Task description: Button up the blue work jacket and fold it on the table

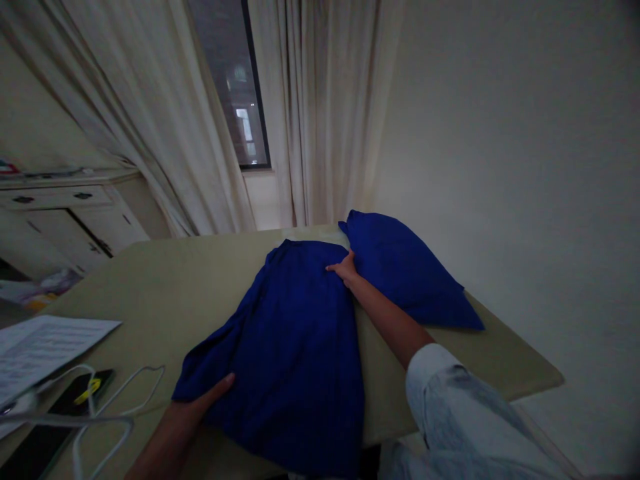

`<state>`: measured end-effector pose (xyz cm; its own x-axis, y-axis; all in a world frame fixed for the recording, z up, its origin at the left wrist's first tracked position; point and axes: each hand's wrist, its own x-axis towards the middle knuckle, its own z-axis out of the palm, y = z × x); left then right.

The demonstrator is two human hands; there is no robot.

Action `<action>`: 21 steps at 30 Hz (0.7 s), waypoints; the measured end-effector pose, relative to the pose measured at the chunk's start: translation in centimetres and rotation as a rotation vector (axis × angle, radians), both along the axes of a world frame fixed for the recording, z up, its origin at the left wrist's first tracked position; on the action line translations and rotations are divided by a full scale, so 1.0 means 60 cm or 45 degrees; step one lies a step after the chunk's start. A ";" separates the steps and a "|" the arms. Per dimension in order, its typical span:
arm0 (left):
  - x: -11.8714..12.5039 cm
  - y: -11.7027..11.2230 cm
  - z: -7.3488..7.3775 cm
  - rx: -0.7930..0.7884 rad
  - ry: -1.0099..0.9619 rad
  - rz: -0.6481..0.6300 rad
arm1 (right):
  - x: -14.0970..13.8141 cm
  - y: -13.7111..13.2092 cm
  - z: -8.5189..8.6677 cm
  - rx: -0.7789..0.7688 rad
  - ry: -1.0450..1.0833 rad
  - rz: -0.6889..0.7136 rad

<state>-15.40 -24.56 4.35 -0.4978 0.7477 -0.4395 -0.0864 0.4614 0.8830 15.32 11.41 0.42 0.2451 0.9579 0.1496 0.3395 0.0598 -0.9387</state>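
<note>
A deep blue cloth (295, 333) lies spread over the pale green table (165, 293), its near end hanging off the front edge. My left hand (207, 400) holds the cloth's near left corner, thumb on top and the other fingers hidden beneath. My right hand (343, 269) is stretched far forward and rests at the cloth's far right corner, its fingers gathered on the fabric. A blue pillow (405, 270) lies just right of that hand, against the wall.
Printed paper sheets (43, 347), a dark phone (75, 393) with a yellow tag and a white cable (125, 393) lie at the table's left front. A white cabinet (70, 213) stands at the left. Cream curtains (320, 107) flank a dark window (233, 80) behind the table.
</note>
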 end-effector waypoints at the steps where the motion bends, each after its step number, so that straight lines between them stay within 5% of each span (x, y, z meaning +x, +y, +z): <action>1: 0.002 0.006 0.004 -0.002 0.061 -0.004 | -0.003 0.002 0.008 0.028 -0.008 0.013; 4: 0.019 0.023 0.024 0.059 0.174 -0.074 | 0.014 0.023 0.064 0.195 -0.056 0.073; 8: 0.081 0.066 0.059 0.219 0.236 -0.151 | 0.108 0.083 0.211 0.452 -0.211 0.123; 12: 0.203 0.162 0.090 0.480 0.101 -0.226 | 0.241 0.158 0.378 0.612 -0.466 -0.034; 14: 0.280 0.218 0.100 0.573 -0.113 -0.304 | 0.295 0.184 0.428 0.591 -0.630 -0.169; 17: 0.386 0.277 0.096 0.507 -0.630 -0.481 | 0.343 0.190 0.427 0.419 -0.877 -0.450; 19: 0.429 0.291 0.071 0.345 -0.827 -0.677 | 0.358 0.169 0.377 0.200 -0.954 -0.549; 21: 0.438 0.293 0.033 0.204 -0.820 -0.808 | 0.369 0.135 0.304 -0.072 -0.994 -0.427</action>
<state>10.89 -6.96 6.33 0.3322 0.8729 -0.3573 -0.3562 0.4668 0.8094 37.48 19.52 18.64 0.3636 0.8642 0.3477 0.8821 -0.1994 -0.4268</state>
